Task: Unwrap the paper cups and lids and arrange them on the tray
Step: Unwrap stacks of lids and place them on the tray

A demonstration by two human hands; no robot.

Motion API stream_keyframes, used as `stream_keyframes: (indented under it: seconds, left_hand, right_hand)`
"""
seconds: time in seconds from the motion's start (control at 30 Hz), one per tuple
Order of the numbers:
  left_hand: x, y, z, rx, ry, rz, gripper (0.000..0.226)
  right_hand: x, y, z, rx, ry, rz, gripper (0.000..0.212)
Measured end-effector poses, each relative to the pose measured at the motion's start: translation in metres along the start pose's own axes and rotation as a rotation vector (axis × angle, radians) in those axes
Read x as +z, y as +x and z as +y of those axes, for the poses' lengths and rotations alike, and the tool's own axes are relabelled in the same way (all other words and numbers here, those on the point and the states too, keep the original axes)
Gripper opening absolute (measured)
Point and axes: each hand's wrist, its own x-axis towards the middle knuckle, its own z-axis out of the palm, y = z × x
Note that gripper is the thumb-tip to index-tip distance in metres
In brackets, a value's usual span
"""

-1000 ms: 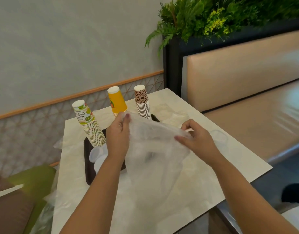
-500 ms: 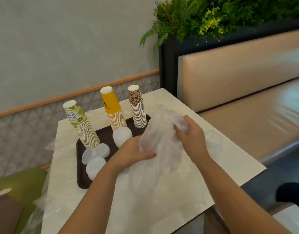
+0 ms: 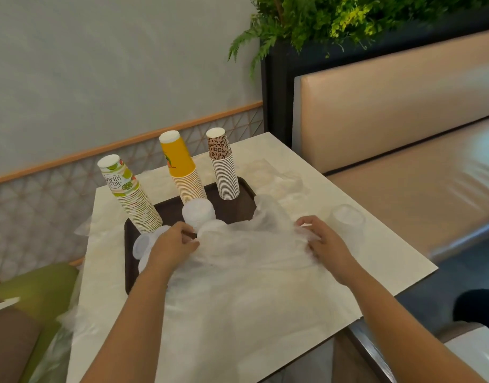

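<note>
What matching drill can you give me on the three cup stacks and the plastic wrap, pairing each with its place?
Things:
1. lime-print cup stack
2. orange cup stack
3. leopard-print cup stack
4. plastic wrap

Places:
A. middle of the three stacks
B. gripped by both hands
C. leftmost on the tray
D. rightmost on the tray

Pairs: 1-C, 2-A, 3-D, 4-B

I see thin, crinkled translucent plastic wrap (image 3: 246,261) over a smooth pale matt tabletop (image 3: 376,250). At 12 o'clock, 3 printed paper cup stacks (image 3: 224,167) on a dark matt tray (image 3: 239,210); glossy bench upholstery (image 3: 403,172) at 2 o'clock.
</note>
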Motion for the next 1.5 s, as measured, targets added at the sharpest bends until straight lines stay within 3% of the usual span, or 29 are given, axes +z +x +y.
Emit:
stream_keyframes:
  seconds: [0.07, 0.13, 0.3, 0.4, 0.57, 0.73, 0.83, 0.87, 0.93, 1.0, 1.1, 1.17, 1.3, 1.5]
  left_hand:
    - [0.010, -0.005, 0.016, 0.072, 0.222, 0.086, 0.032]
    - [0.022, -0.015, 0.039, 0.156, 0.316, 0.066, 0.034]
    - [0.070, -0.035, 0.086, 0.190, 0.515, -0.269, 0.045]
    - [0.105, -0.035, 0.085, 0.197, 0.605, -0.306, 0.043]
    - [0.155, -0.037, 0.064, 0.152, 0.652, -0.325, 0.071]
    - [0.189, -0.043, 0.018, 0.056, 0.606, -0.352, 0.078]
    - [0.198, -0.048, 0.002, 0.047, 0.571, -0.279, 0.102]
    - [0.200, -0.048, 0.000, 0.045, 0.559, -0.239, 0.107]
    - [0.207, -0.048, -0.004, 0.048, 0.559, -0.147, 0.099]
    - [0.210, -0.047, -0.007, 0.073, 0.517, -0.151, 0.082]
    - [0.212, -0.048, -0.008, 0.079, 0.457, -0.144, 0.078]
    - [0.217, -0.048, -0.012, 0.102, 0.432, -0.065, 0.075]
    - [0.223, -0.047, -0.020, 0.146, 0.412, 0.037, 0.067]
    - [0.209, -0.051, -0.043, 0.079, 0.489, -0.011, 0.064]
  right_hand:
    - [0.003, -0.001, 0.013, 0.017, -0.091, -0.056, 0.060]
    - [0.007, 0.000, 0.024, 0.001, -0.175, -0.092, 0.067]
    - [0.014, 0.006, 0.055, 0.020, -0.310, -0.130, 0.062]
    - [0.015, 0.007, 0.069, 0.022, -0.399, -0.196, 0.055]
    - [0.015, 0.006, 0.086, 0.034, -0.472, -0.236, 0.055]
    - [0.010, 0.009, 0.102, 0.128, -0.506, -0.132, 0.061]
    - [0.008, 0.009, 0.101, 0.214, -0.531, -0.024, 0.067]
    - [0.009, 0.007, 0.096, 0.164, -0.548, 0.042, 0.071]
    - [0.019, 0.003, 0.078, -0.125, -0.538, 0.212, 0.075]
    - [0.036, 0.000, 0.056, -0.417, -0.564, 0.263, 0.069]
    - [0.069, 0.009, 0.063, -0.590, -0.911, 0.029, 0.056]
    - [0.082, 0.019, 0.092, -0.494, -1.089, -0.082, 0.050]
    - [0.073, 0.028, 0.130, -0.187, -1.137, -0.129, 0.063]
    - [0.054, 0.032, 0.138, -0.150, -1.114, -0.069, 0.059]
